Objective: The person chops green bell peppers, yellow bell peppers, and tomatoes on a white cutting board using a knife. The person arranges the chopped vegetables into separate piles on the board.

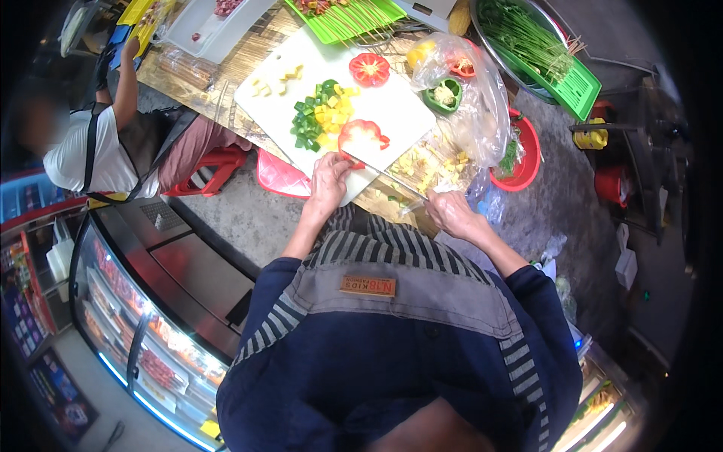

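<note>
My right hand [454,213] grips the handle of a knife [390,178], whose blade reaches left across the near edge of a white cutting board [398,121]. Close to the blade tip, my left hand [329,178] pinches a small red bell pepper piece [357,165] against the board. Just beyond lies a cut red bell pepper section [361,134]. Diced green pepper [306,125] and diced yellow pepper [334,113] are heaped beside it. A red pepper half [369,69] with pale seeds sits farther back. Pale yellow chunks [277,81] are scattered at the board's far left.
Yellow scraps [435,169] litter the wooden table by my right hand. A clear plastic bag [486,107] lies near a cut green pepper [443,96]. Skewers rest on a green tray [353,22]. A red basin [525,152] stands right; another person [113,141] sits left.
</note>
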Demonstrator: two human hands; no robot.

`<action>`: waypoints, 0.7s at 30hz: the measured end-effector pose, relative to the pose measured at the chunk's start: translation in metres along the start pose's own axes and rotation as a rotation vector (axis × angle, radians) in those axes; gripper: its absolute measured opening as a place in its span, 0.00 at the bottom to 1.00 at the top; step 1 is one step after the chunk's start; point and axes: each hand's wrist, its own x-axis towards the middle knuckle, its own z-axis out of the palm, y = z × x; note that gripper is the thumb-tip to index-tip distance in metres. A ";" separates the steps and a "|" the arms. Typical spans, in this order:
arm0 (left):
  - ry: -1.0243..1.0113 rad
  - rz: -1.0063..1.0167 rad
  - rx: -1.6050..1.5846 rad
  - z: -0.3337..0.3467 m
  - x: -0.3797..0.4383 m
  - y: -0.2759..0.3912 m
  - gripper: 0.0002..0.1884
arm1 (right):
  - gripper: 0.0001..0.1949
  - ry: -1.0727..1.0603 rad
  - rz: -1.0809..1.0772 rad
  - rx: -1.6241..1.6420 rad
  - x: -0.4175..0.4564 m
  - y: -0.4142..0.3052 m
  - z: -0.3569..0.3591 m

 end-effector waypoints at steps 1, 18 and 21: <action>-0.013 -0.024 -0.021 0.000 0.000 0.000 0.10 | 0.07 0.005 0.001 0.010 0.000 -0.001 0.002; -0.023 -0.030 -0.030 -0.004 0.003 0.004 0.13 | 0.03 -0.036 0.023 -0.025 0.002 -0.006 -0.004; -0.032 -0.011 0.019 -0.005 0.004 0.003 0.14 | 0.05 -0.098 0.097 0.006 0.006 -0.010 -0.004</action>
